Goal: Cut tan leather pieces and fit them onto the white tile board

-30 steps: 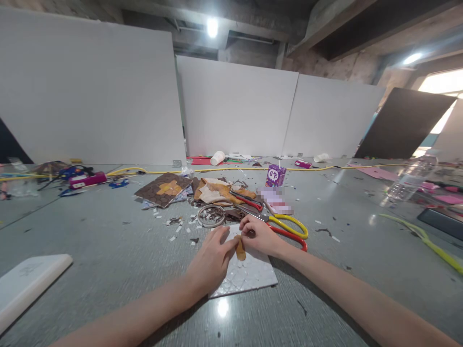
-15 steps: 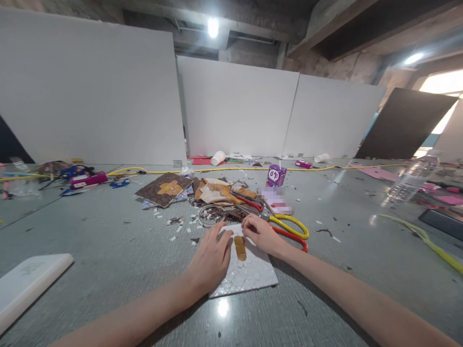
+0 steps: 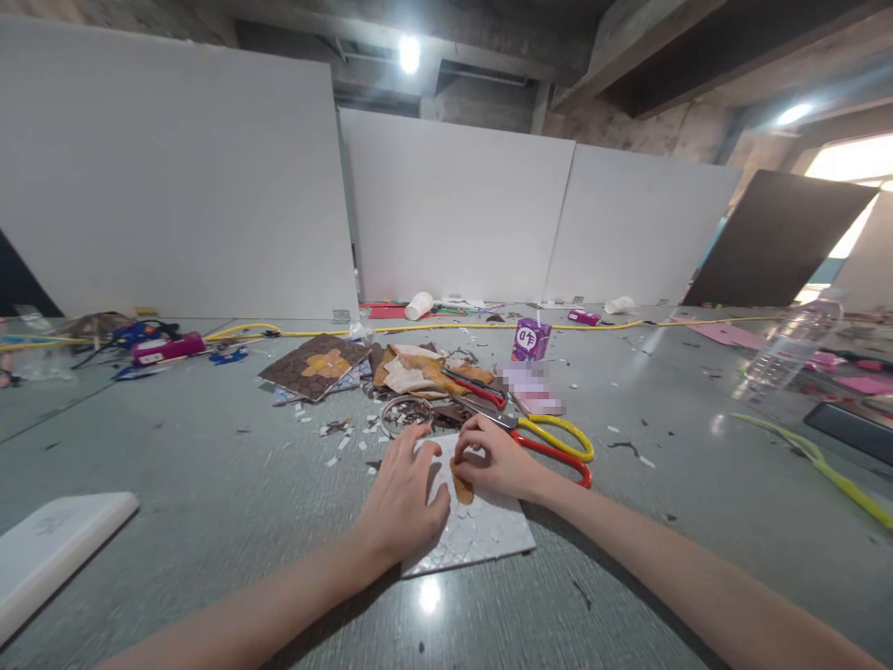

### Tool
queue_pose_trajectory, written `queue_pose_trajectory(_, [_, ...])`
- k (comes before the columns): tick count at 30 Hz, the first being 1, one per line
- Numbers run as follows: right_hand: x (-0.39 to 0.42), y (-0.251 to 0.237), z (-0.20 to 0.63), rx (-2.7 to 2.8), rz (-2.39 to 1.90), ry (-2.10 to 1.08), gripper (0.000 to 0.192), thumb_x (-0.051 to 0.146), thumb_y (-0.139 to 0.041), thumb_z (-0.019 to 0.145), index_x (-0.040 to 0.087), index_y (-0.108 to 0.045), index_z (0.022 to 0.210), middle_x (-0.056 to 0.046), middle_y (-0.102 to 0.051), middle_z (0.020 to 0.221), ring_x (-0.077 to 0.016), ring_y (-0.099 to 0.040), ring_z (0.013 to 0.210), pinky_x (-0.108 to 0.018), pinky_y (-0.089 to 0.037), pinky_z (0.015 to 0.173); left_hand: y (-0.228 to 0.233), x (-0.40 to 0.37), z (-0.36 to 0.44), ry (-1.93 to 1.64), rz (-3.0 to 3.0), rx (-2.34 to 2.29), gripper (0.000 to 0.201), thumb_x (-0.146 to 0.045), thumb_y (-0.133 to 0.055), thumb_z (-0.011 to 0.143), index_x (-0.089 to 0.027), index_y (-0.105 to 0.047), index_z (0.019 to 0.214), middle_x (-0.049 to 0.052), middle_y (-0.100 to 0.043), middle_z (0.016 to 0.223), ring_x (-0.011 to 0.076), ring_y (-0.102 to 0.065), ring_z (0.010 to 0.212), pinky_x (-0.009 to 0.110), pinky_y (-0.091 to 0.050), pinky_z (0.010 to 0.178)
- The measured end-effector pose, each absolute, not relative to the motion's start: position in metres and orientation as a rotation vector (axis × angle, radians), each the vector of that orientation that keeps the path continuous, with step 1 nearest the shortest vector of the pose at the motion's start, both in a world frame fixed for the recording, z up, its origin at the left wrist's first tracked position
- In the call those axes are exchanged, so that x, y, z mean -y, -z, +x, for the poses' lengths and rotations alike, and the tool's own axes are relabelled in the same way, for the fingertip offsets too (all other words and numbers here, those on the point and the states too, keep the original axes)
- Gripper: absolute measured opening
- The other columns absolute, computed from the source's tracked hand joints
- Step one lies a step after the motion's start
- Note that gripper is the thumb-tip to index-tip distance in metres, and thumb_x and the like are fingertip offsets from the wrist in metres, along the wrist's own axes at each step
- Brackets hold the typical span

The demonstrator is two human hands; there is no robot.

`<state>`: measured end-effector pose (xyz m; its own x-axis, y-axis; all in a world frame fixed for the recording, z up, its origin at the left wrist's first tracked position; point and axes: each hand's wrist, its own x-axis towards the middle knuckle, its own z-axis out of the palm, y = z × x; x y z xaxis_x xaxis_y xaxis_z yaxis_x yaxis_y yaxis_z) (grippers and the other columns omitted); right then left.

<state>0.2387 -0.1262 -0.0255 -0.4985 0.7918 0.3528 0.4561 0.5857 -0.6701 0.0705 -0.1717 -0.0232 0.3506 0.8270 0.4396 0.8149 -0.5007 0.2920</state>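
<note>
A white square board [image 3: 481, 540] with a cracked-tile pattern lies in front of me, a short golden-brown strip [image 3: 463, 490] flat on it. My left hand [image 3: 405, 493] rests over the board's left side, thumb and fingers apart, holding nothing. Above the strip's upper end, my right hand [image 3: 492, 456] has its fingers curled into a pinch; the fingertips cover that end, and what they hold is too small to make out. Large scissors [image 3: 558, 437] with one yellow and one red handle lie just beyond my right hand. A round metal ring [image 3: 406, 416] with dark scraps is past my left hand.
Behind are a brown board [image 3: 313, 368] with a golden flower, a heap of brown and tan scraps [image 3: 411, 368], and red-handled pliers [image 3: 481, 386]. A purple drink carton [image 3: 530, 340] stands upright. A white block [image 3: 62, 540] lies left, a clear bottle [image 3: 788, 349] and phone [image 3: 855, 433] right.
My right hand has moved down and left onto the strip's upper end, its fingers curling in. My left thumb has dropped lower and spread away from its fingers.
</note>
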Motion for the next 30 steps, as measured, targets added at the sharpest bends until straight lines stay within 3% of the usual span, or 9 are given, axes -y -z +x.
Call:
queue_pose_trajectory(7, [0.1252, 0.0288, 0.2397, 2.188, -0.941, -0.585, 0.008, 0.016, -0.059, 0.064, 0.019, -0.061, 0.071, -0.002, -0.045, 0.087, -0.0127, -0.048, 0.084, -0.026, -0.04, 0.077, 0.0228, 0.1708, 0.0715, -0.813, 2.533, -1.56, 0.019, -0.017, -0.043, 0.068, -0.016, -0.047, 0.087, 0.011, -0.038, 0.113, 0.0258, -0.037, 0.108, 0.041, -0.032, 0.09])
queue_pose_trajectory(30, [0.1227, 0.0279, 0.2389, 2.151, -0.96, -0.675, 0.011, 0.014, -0.051, 0.069, 0.018, -0.06, 0.069, -0.002, -0.048, 0.085, -0.012, -0.049, 0.08, -0.025, -0.041, 0.072, 0.0199, 0.1725, 0.0718, -0.858, 2.583, -1.498, 0.015, -0.013, -0.042, 0.069, -0.015, -0.049, 0.082, 0.011, -0.043, 0.106, 0.0233, -0.041, 0.102, 0.039, -0.035, 0.087])
